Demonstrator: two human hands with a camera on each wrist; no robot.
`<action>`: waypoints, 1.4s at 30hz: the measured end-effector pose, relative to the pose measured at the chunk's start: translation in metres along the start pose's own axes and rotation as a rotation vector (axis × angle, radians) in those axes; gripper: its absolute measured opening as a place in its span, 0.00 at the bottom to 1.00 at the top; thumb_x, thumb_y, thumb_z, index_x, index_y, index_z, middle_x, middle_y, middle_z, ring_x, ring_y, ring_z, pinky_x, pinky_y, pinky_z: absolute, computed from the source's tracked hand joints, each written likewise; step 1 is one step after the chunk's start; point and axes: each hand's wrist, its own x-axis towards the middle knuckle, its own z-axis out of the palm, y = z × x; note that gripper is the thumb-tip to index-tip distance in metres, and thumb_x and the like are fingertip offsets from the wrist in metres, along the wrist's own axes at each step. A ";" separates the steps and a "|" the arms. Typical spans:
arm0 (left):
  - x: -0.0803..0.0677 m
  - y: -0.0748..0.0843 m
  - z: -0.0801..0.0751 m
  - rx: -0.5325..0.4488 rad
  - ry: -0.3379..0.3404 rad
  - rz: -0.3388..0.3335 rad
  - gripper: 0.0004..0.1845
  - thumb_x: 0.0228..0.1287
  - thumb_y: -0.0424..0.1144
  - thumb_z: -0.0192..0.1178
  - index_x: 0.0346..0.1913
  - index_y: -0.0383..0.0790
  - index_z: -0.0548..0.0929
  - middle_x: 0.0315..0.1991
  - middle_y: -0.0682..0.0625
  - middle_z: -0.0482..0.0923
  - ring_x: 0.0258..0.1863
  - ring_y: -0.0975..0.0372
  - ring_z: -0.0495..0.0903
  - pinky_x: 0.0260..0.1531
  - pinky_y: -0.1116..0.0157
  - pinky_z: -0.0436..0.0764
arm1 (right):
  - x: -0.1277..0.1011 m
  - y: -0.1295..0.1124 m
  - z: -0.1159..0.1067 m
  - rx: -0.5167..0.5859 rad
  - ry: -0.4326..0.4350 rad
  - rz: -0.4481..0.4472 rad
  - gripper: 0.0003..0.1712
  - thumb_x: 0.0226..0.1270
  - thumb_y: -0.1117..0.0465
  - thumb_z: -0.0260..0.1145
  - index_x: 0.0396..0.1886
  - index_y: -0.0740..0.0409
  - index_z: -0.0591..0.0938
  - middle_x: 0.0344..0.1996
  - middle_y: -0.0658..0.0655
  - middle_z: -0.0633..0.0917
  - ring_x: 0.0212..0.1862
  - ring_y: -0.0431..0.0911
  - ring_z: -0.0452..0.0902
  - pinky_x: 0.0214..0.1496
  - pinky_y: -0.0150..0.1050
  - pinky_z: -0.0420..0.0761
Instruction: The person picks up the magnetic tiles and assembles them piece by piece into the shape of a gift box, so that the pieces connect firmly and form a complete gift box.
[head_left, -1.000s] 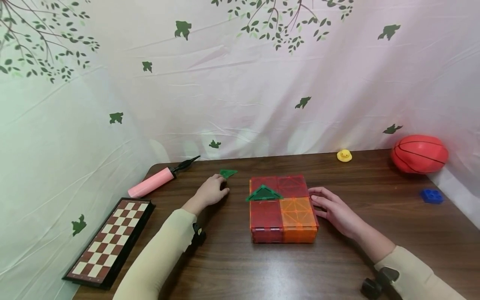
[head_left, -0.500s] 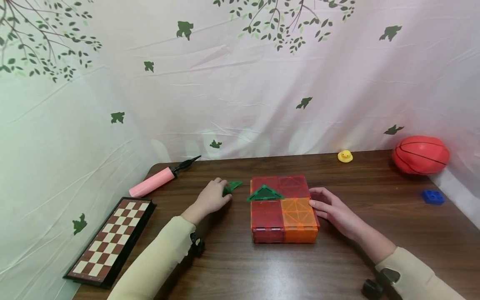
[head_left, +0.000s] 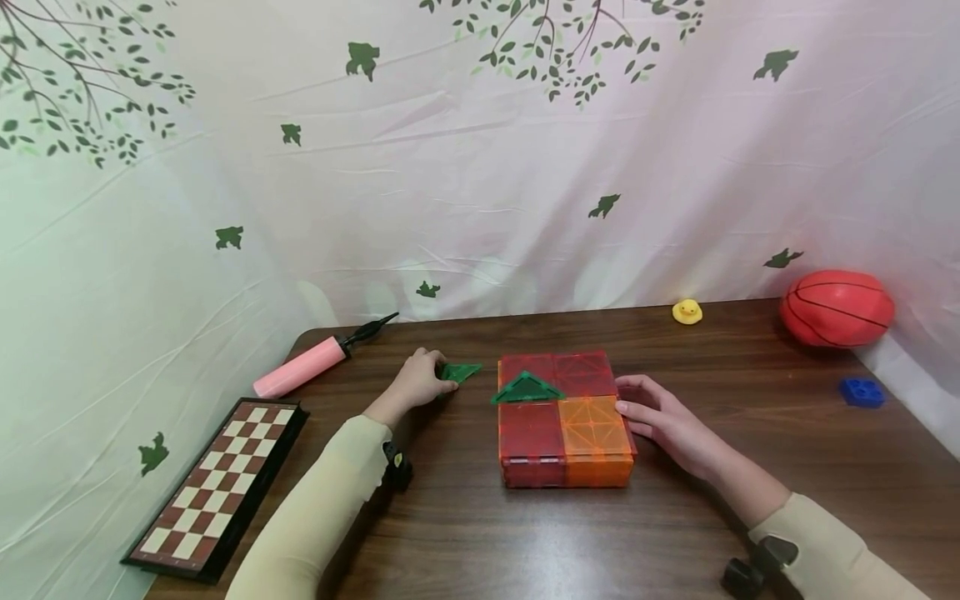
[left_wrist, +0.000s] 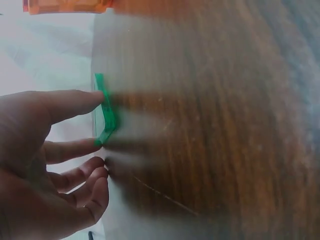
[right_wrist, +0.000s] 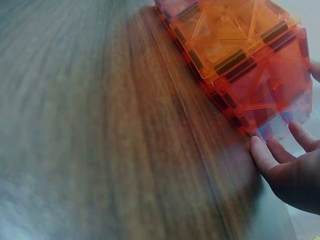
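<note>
left hand [head_left: 417, 382]: we see thumb and fingers pinching a small green triangular plastic tile [head_left: 459, 372], left of the block.
right hand [head_left: 670, 419]: fingers straight, loosely together, tips touching the right side of the flat red-and-orange magnetic-tile block [head_left: 564, 417].
surface: dark wooden table [head_left: 750, 400]; leaf-print white sheet [head_left: 480, 167] behind.

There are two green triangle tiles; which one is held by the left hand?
The smaller green triangle beside the box, pinched by the left hand. The other green triangle lies untouched on the tile box.
</note>
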 end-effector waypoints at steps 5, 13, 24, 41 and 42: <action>-0.001 -0.001 0.000 -0.102 0.019 -0.006 0.26 0.64 0.40 0.72 0.58 0.33 0.75 0.49 0.40 0.75 0.46 0.50 0.77 0.48 0.50 0.78 | 0.001 0.001 0.001 0.004 0.005 0.011 0.31 0.80 0.54 0.56 0.74 0.62 0.59 0.72 0.68 0.61 0.61 0.48 0.74 0.58 0.36 0.79; -0.005 0.006 0.004 -0.269 0.117 0.024 0.21 0.60 0.25 0.70 0.55 0.36 0.77 0.40 0.44 0.79 0.37 0.55 0.77 0.41 0.55 0.78 | -0.001 0.001 0.001 -0.001 -0.003 -0.001 0.32 0.81 0.54 0.56 0.74 0.63 0.58 0.72 0.69 0.61 0.60 0.48 0.74 0.58 0.36 0.79; -0.007 0.021 -0.008 -0.488 0.156 0.010 0.11 0.66 0.25 0.64 0.50 0.34 0.82 0.43 0.43 0.82 0.43 0.54 0.81 0.37 0.62 0.81 | 0.000 0.001 0.000 0.001 -0.002 0.009 0.32 0.81 0.53 0.56 0.74 0.63 0.59 0.72 0.69 0.61 0.60 0.48 0.74 0.58 0.36 0.79; -0.007 0.124 -0.029 -0.453 -0.005 0.447 0.11 0.69 0.29 0.64 0.52 0.35 0.81 0.47 0.45 0.83 0.45 0.58 0.83 0.48 0.64 0.81 | 0.002 0.000 0.000 0.012 0.006 0.021 0.33 0.80 0.53 0.58 0.74 0.63 0.58 0.72 0.69 0.61 0.61 0.49 0.73 0.58 0.36 0.79; -0.008 0.129 -0.029 -0.444 -0.028 0.465 0.11 0.69 0.29 0.64 0.52 0.36 0.81 0.47 0.46 0.83 0.46 0.59 0.83 0.47 0.64 0.81 | 0.002 0.000 0.000 0.011 0.004 0.020 0.33 0.80 0.53 0.57 0.74 0.63 0.58 0.72 0.69 0.61 0.61 0.49 0.73 0.58 0.36 0.79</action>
